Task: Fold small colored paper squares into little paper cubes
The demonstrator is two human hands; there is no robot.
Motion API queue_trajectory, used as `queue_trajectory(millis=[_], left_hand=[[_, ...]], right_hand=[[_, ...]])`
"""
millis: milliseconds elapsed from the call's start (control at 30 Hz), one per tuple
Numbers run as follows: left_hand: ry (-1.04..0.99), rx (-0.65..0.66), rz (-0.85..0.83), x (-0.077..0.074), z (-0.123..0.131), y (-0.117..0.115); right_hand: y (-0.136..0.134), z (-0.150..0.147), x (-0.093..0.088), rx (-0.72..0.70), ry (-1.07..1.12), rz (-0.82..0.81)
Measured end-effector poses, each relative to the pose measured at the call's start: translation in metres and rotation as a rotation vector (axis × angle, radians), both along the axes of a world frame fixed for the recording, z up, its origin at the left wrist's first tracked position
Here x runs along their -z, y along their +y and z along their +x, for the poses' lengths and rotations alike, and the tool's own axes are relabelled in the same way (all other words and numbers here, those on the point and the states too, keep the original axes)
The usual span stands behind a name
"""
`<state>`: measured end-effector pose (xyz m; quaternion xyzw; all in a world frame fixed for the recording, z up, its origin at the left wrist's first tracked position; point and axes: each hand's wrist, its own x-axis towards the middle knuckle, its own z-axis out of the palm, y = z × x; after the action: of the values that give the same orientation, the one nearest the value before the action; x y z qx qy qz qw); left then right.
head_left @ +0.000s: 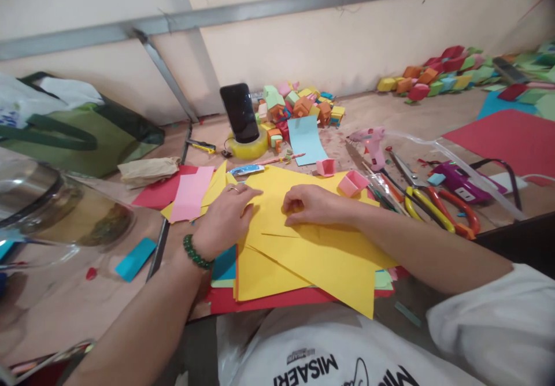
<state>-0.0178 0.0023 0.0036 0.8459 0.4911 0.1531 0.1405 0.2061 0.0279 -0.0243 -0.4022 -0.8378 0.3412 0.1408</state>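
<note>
My left hand (228, 218), with a ring and a green bead bracelet (197, 252), rests at the left edge of a stack of yellow paper sheets (277, 270). Its fingers are stretched out and hold nothing that I can see. Over the middle of the same sheets, my right hand (312, 204) has its fingers curled in toward the thumb; whatever they may grip is hidden. The sheets overlap at angles, above red and green paper. Beyond my right hand are two small folded pink paper boxes (352, 184). Pink paper strips (191, 194) lie left of my left hand.
A phone (240, 111) leans upright in a tape roll (248, 144), before piled paper cubes (303, 104). At right lie a pink glue gun (368, 143), scissors (405, 169), red-handled pliers (455, 204) and a purple device (468, 181). A glass jug (82, 207) and a green bag (87, 137) stand left.
</note>
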Motion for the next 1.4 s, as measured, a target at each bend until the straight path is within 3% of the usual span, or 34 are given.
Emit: queue_trajectory(millis=[100,167,300,500,800,1100,1400], left_hand=[[0.003,0.311,-0.116,0.002,-0.009,0.007],[0.011,0.397,-0.129,0.002,-0.008,0.004],[0.165,0.384,-0.044,-0.007,0.004,-0.017],[0.407,0.339,-0.004,-0.013,0.022,-0.041],[0.347,0.362,-0.076,-0.014,0.017,-0.039],[0.261,0.403,-0.246,-0.014,0.006,-0.032],[0.339,0.405,-0.245,-0.014,0.006,-0.037]], right_hand=[[-0.003,0.001,-0.006,-0.038,-0.050,0.113],[-0.005,0.004,-0.009,-0.050,-0.075,0.209],[-0.006,0.015,-0.017,-0.014,-0.038,0.312],[-0.004,0.026,-0.033,-0.035,0.051,0.050],[0.001,0.014,-0.008,0.054,-0.119,-0.084],[0.002,0.012,-0.012,0.089,-0.144,-0.128],[-0.001,0.009,-0.015,0.084,-0.230,-0.069]])
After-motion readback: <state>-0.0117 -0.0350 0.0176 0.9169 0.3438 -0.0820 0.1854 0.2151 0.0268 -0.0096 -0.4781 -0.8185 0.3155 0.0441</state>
